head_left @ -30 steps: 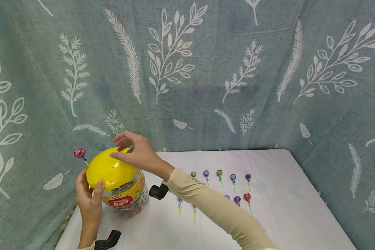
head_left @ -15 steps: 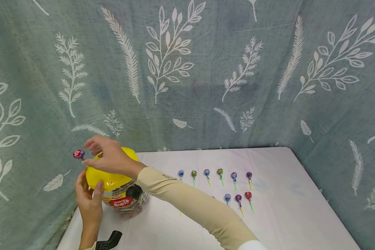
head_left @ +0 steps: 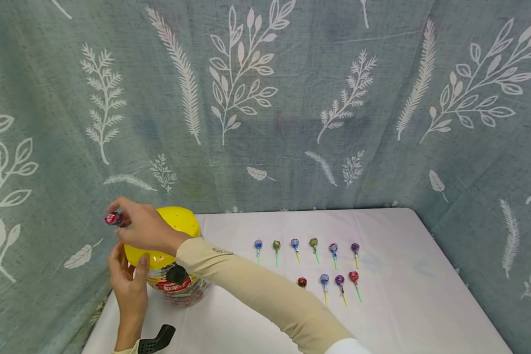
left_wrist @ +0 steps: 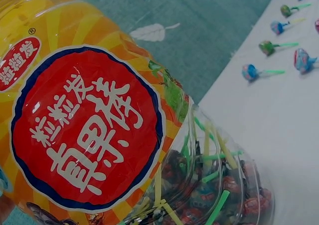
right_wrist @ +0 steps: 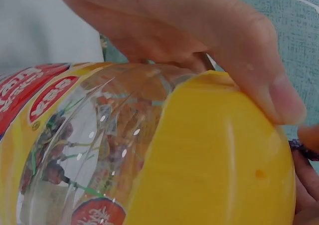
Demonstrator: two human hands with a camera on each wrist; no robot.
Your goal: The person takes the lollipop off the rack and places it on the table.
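Note:
A plastic candy jar (head_left: 193, 293) with a yellow domed lid (head_left: 181, 219) stands at the table's left end. My left hand (head_left: 128, 290) grips the lid's left side, thumb in front. Over the lid's left, my right hand (head_left: 147, 229) pinches a red-and-purple wrapped lollipop (head_left: 112, 219) just under its head. Its stick is hidden behind the fingers. In the right wrist view small holes dot the yellow lid (right_wrist: 224, 150), and the lollipop's wrapper (right_wrist: 305, 150) shows between the fingertips. The left wrist view shows the jar's red label (left_wrist: 89, 130) and many lollipops (left_wrist: 229, 190) inside.
Loose lollipops lie in two rows on the white table (head_left: 407, 295), among them a green one (head_left: 313, 242) and a red one (head_left: 353, 277). My right sleeve (head_left: 256, 282) crosses in front of part of the rows. A leaf-patterned curtain (head_left: 265, 123) hangs behind.
My right hand has moved left and down from above the lid to the lollipop at the lid's left, and its fingers have closed on it. The left hand stays on the lid.

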